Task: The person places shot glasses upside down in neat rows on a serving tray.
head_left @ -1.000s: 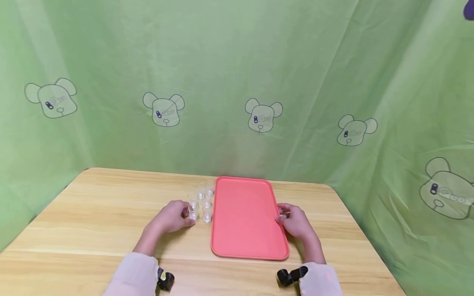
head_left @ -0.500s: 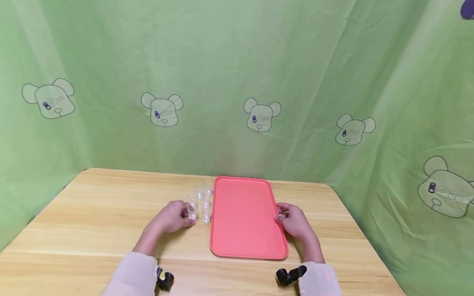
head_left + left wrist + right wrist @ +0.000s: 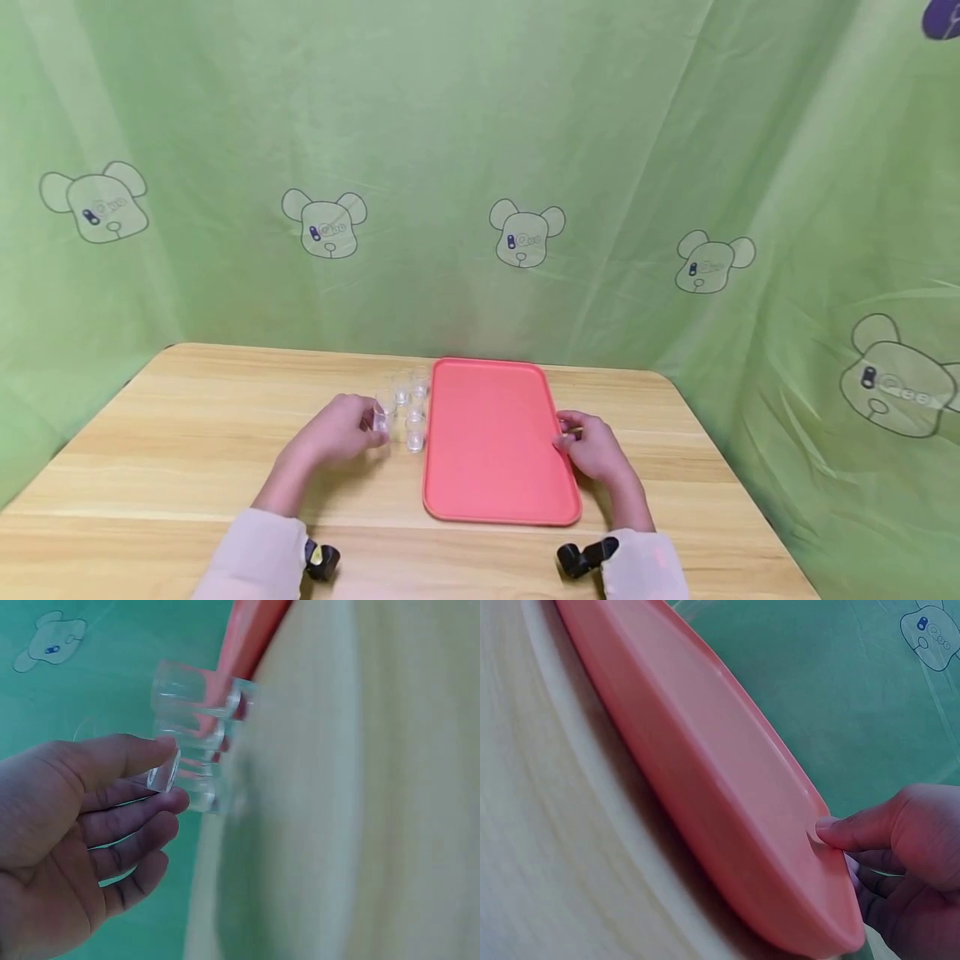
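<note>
My left hand [image 3: 372, 423] pinches a small clear cup [image 3: 381, 414] between thumb and fingers, just left of a cluster of several clear cups [image 3: 412, 398] on the wooden table [image 3: 187, 450]. The left wrist view has the held cup [image 3: 163, 769] at my left hand's fingertips [image 3: 169, 801], with the other cups [image 3: 196, 712] behind it. A pink tray [image 3: 495, 442] lies flat right of the cups. My right hand [image 3: 567, 437] grips its right rim. In the right wrist view the thumb [image 3: 847, 829] lies on the tray's rim [image 3: 705, 772] and the fingers curl beneath.
Green cloth with bear prints [image 3: 525, 233] hangs close behind and beside the table. Bare wood stretches left of my left hand and along the front edge [image 3: 450, 558]. The table's right edge [image 3: 742, 500] is near the right hand.
My left hand has moved slightly left and up with one cup, drawing it off from the cluster. The right hand stays on the tray's rim.
</note>
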